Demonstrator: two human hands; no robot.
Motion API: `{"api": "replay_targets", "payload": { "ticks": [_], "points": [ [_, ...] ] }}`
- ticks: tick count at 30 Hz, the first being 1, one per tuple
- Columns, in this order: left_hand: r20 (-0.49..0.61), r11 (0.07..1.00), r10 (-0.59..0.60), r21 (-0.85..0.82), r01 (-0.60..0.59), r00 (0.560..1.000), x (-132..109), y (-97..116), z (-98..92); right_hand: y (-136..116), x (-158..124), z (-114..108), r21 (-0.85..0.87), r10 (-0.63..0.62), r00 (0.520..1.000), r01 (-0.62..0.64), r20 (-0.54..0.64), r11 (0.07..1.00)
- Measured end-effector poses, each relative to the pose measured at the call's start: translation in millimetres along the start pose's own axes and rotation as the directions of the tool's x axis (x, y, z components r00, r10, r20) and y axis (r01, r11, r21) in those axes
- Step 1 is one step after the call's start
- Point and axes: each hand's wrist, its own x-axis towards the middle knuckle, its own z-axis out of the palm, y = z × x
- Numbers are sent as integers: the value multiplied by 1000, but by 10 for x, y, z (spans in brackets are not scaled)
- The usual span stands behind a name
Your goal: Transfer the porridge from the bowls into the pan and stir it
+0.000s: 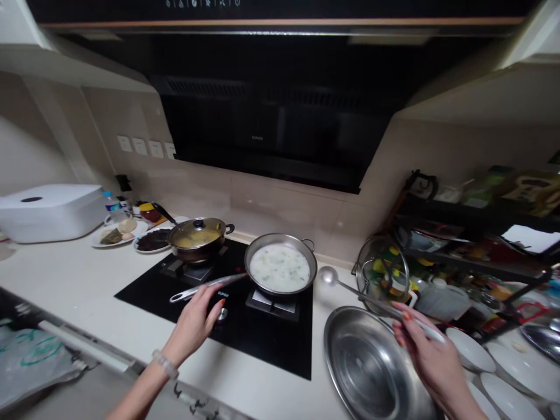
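Note:
A steel pan of white soup (280, 267) sits on the right burner of the black hob (262, 338), its long handle (205, 286) pointing left. My left hand (192, 326) reaches under that handle, fingers closed on the stove knob (222, 315) at the hob's front. My right hand (431, 356) pinches the white end of a steel ladle (329, 276). The ladle's empty bowl hovers just right of the pan. Below the ladle lies a large empty steel basin (371, 373).
A lidded pot of yellow food (199, 236) occupies the left burner. Plates of food (118, 232) and a white appliance (50, 210) stand at the left. A glass lid (382, 274) leans upright before a cluttered rack (476, 245); white bowls (472, 350) lie at the right.

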Motion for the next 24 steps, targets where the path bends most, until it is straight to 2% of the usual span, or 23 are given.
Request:
{"api": "replay_targets", "payload": {
  "ticks": [2,5,10,12,14,17,22,24],
  "points": [
    [31,973,65,220,-70,997,195,-129,-56,-18,184,342,-43,-60,985,68,159,997],
    [164,885,11,457,-86,986,415,-341,-41,63,503,846,-177,-213,931,273,298,946],
    [410,854,-147,512,-94,900,584,-623,23,396,1040,1550,-340,-410,803,566,433,751],
    [452,862,-177,500,-84,874,600,-671,10,534,1202,1733,-351,-428,783,596,450,722],
    [470,874,-176,478,-82,865,593,-682,-12,653,1311,1847,-356,-428,779,602,457,715],
    [473,886,-158,455,-87,867,557,-667,-28,778,1375,1905,-366,-411,780,598,472,713],
    [445,886,-173,460,-58,879,495,-675,-20,796,1271,1827,-394,-334,799,553,500,734],
    [388,880,-145,472,-61,910,465,-665,-23,748,1187,1774,-419,-288,821,514,493,748]
  ]
}}
